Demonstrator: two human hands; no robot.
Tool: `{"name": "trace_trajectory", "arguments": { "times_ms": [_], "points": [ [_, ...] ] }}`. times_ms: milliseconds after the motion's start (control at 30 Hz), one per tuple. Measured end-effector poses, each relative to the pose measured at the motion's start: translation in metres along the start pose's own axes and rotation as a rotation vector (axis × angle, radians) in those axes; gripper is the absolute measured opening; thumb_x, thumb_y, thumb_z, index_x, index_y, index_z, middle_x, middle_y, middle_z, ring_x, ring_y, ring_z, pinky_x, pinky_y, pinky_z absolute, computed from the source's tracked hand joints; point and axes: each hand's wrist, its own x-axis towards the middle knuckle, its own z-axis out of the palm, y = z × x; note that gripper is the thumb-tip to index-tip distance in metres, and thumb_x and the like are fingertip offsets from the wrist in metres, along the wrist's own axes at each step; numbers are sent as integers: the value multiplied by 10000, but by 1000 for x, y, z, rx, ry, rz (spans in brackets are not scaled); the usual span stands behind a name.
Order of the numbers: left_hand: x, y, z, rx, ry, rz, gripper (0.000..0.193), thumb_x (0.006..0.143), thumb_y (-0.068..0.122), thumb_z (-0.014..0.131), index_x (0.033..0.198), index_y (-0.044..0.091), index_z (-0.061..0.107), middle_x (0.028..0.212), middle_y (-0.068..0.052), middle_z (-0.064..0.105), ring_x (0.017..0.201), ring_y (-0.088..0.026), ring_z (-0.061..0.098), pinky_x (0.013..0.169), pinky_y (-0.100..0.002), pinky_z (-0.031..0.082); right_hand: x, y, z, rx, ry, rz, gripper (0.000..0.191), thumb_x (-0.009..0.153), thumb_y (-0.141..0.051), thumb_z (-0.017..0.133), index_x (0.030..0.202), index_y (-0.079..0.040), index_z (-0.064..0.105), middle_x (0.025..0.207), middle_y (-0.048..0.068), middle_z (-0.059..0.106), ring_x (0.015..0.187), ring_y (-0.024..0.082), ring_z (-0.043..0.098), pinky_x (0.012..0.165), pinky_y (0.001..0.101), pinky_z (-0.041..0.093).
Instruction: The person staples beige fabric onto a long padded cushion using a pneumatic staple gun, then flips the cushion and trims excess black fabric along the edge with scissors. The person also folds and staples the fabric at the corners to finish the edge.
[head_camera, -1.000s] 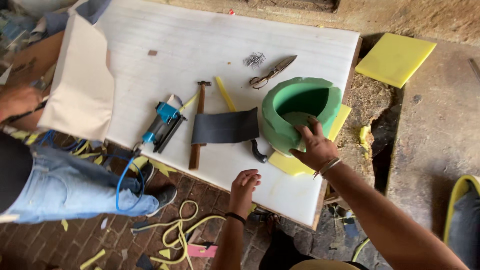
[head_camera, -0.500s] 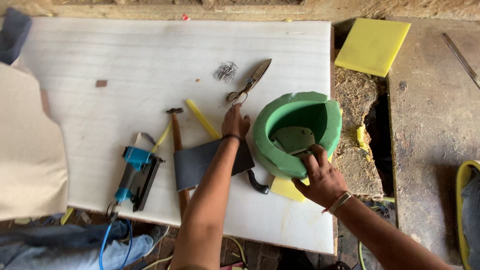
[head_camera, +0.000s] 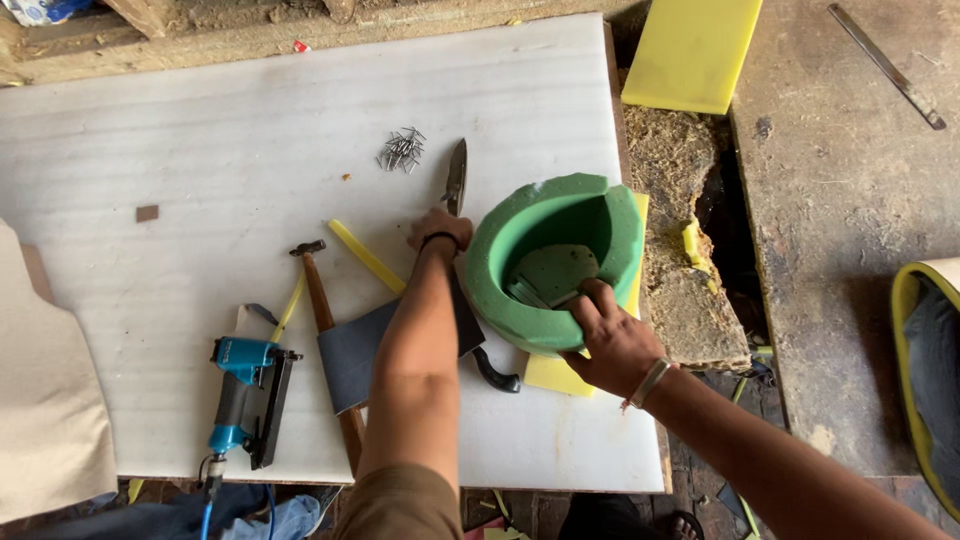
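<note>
Two hands at work on white table (head_camera: 200, 150). Nearest, right hand (head_camera: 610, 340) with fingers curled over near rim of green foam bowl-shaped form (head_camera: 555, 260), gripping it. Beyond, left hand (head_camera: 438, 228) closed on handles of scissors (head_camera: 456, 175), blades pointing away. Farther, loose nails (head_camera: 400, 150) heaped.

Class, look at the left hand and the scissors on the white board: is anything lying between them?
Nothing visible does. The left hand already rests on the handle end of the scissors; only the blade shows beyond it.
</note>
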Motion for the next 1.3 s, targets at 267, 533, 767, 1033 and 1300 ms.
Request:
{"name": "trace_trajectory", "arguments": {
  "times_ms": [267,533,767,1033,1300],
  "points": [
    [-70,-103,-2,-1001,116,303,137,769,136,659,859,32,667,784,-85,618,728,-223,579,653,-382,447,-11,21,5,157,67,-143,662,779,-342,810,1305,-138,464,1445,208,397,1104,416,651,897,465,576],
    [-358,-140,9,-1062,67,362,188,863,278,759,902,108,688,845,-15,692,824,-141,643,780,-320,517,-69,56,-29,509,93,-340,928,760,-279,815,1542,-154,331,1565,226,262,935,370,704,791,447,588],
    [-536,-18,171,-1417,-376,498,382,891,398,762,919,17,741,663,-23,620,569,-109,517,543,-262,377,-251,177,-3,1031,-65,-349,214,926,-107,769,1125,-33,746,1025,90,770,888,156,722,788,310,591],
    [-628,191,285,-1215,-549,763,286,904,338,746,941,55,717,680,4,654,606,-100,600,569,-272,467,-411,329,-16,1977,-543,-292,348,882,-144,790,1176,7,683,1030,82,720,947,173,690,871,319,558],
    [-655,336,379,-1008,-760,1103,443,1007,501,667,1083,65,668,910,-29,695,834,-134,692,763,-310,611,-471,444,-36,1625,64,190,365,918,-310,816,950,17,658,736,26,621,610,122,578,547,281,479]
  ]
}}
